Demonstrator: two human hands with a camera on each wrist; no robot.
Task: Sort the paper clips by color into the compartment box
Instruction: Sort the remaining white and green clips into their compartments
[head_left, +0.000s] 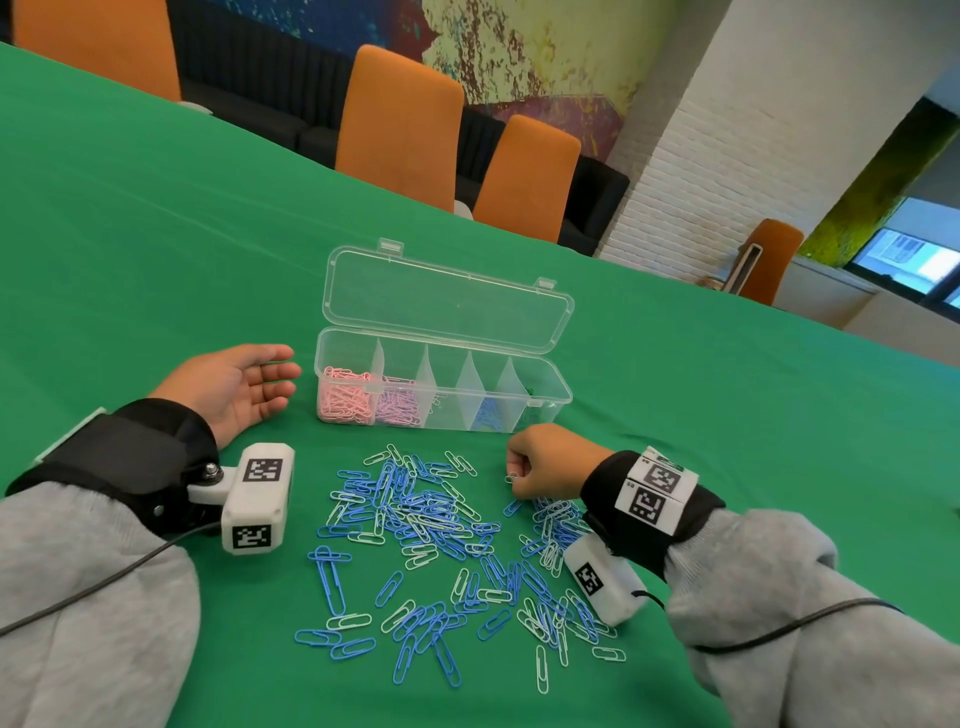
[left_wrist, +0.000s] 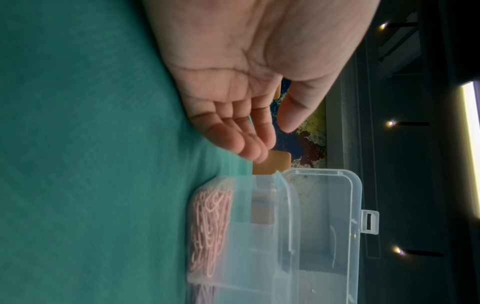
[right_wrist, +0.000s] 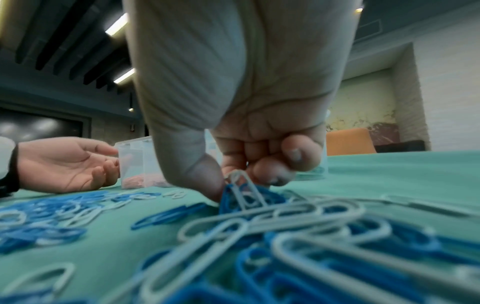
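Note:
A clear compartment box (head_left: 563, 400) stands on the green cloth with its lid (head_left: 447, 301) open. It holds pink clips (head_left: 345, 400) at the left end, then lilac clips (head_left: 400, 405), with blue clips (head_left: 488, 415) further right. Loose blue and white paper clips (head_left: 441, 530) lie scattered in front of it. My right hand (head_left: 515, 472) hovers at the pile's right edge, thumb and fingers pinching a white clip (right_wrist: 242, 190). My left hand (head_left: 275, 376) rests palm up, relaxed and holding nothing, just left of the box (left_wrist: 355, 205).
Orange chairs (head_left: 402, 124) stand along the table's far edge. The green cloth (head_left: 156, 234) stretches wide to the left and behind the box. A camera cable (head_left: 93, 582) trails from each wrist across the cloth near me.

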